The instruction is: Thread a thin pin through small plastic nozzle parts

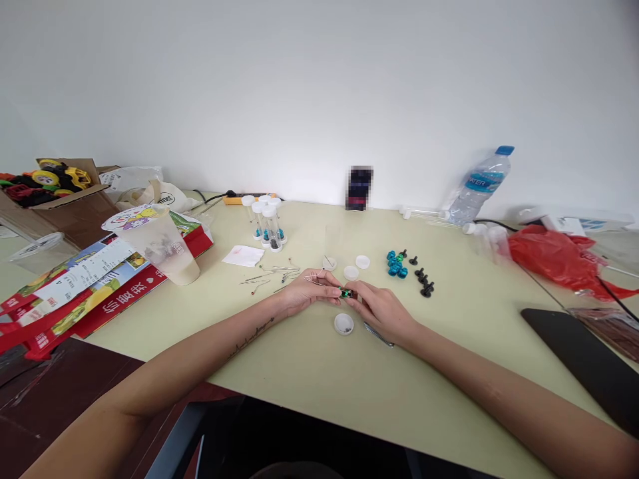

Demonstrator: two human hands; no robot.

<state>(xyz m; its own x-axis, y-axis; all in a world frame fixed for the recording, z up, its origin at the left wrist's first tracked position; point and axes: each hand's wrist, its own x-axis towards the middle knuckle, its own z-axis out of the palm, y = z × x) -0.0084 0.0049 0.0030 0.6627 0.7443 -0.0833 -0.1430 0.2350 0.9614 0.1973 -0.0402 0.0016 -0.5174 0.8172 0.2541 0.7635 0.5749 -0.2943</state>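
My left hand (308, 293) and my right hand (378, 307) meet over the table. Between their fingertips they grip a small green and black part (345, 293). A thin metal wire (313, 280) sticks out of my left hand's fingers. Just below the hands sits a round white cap (343, 324) with tiny dark bits in it. Metal tweezers (378, 334) lie beside my right hand. Behind the hands are more white caps (351, 273). Blue and green pieces (397, 264) and several black screw-like parts (426, 289) lie to the right.
Clear tubes with white caps (269, 223) stand at the back. Thin wires (272, 271) lie left of the hands. Further left are a plastic cup (162, 246), a red bag (132, 299) and a cardboard box (80, 213). On the right are a bottle (479, 186) and a black tablet (579, 362).
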